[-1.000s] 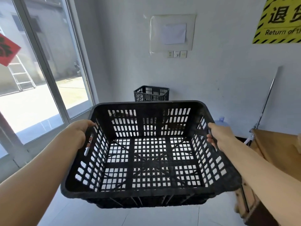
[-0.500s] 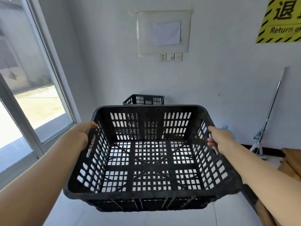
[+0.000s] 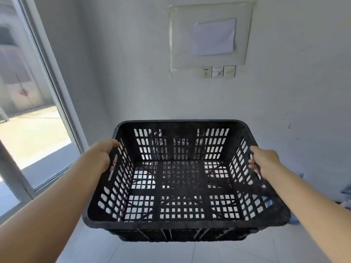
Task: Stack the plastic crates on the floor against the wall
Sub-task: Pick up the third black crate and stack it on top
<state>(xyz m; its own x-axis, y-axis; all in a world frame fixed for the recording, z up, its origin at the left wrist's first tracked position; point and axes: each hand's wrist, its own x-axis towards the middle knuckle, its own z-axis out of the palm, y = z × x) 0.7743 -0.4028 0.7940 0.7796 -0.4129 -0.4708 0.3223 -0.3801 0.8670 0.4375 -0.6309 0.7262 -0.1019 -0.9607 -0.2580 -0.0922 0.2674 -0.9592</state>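
Note:
I hold a black slotted plastic crate (image 3: 182,223) level in the air in front of me, its open top facing up. My left hand (image 3: 103,155) grips the handle slot in its left wall. My right hand (image 3: 265,161) grips the handle slot in its right wall. Dark shapes of a second black crate (image 3: 176,147), standing on the floor by the wall, show only through the slots of the held crate's far wall and bottom; most of it is hidden.
The white wall (image 3: 133,82) is close ahead, with a taped panel (image 3: 209,35) and sockets (image 3: 218,71) on it. A glass door (image 3: 32,120) runs along the left. Pale floor tiles (image 3: 152,251) lie below. Blurred items sit at the right edge (image 3: 345,192).
I have come closer to the wall with the crate in both hands. The crate on the floor, earlier visible above the held crate's rim, is now hidden behind it.

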